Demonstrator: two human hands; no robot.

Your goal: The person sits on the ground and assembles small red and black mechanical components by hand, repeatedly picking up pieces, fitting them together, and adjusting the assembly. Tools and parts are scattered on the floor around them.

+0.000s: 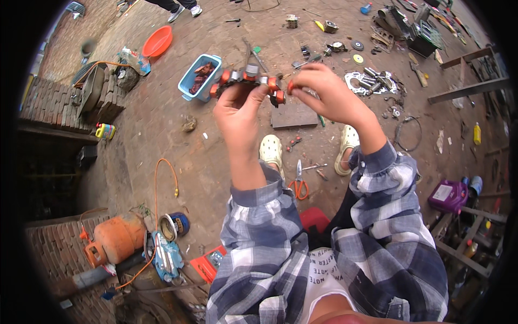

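My left hand (pixel 237 108) is closed around a dark metal part with orange-red blocks (pixel 274 84) around its rim, possibly a stator. It is held up above the ground, partly hidden by my fingers. Just to its right, my right hand (pixel 329 89) pinches a small orange-red piece (pixel 291 87), its fingers slightly blurred. Below them a grey rectangular block (pixel 294 117) lies on the ground. Between my shoes are a small red-and-dark piece (pixel 294 142) and scissors (pixel 299 183) with orange handles. Beside my left hand stands a light-blue tub (pixel 188 82) with reddish-brown scraps inside.
At the far left is an orange basin (pixel 157 41). An orange gas cylinder (pixel 120 240) with a hose lies at lower left. Metal engine parts (pixel 372 81) are scattered to the right, near a metal frame (pixel 461 86). A purple jug (pixel 449 196) stands at right. Another person's feet (pixel 183 12) show at the top.
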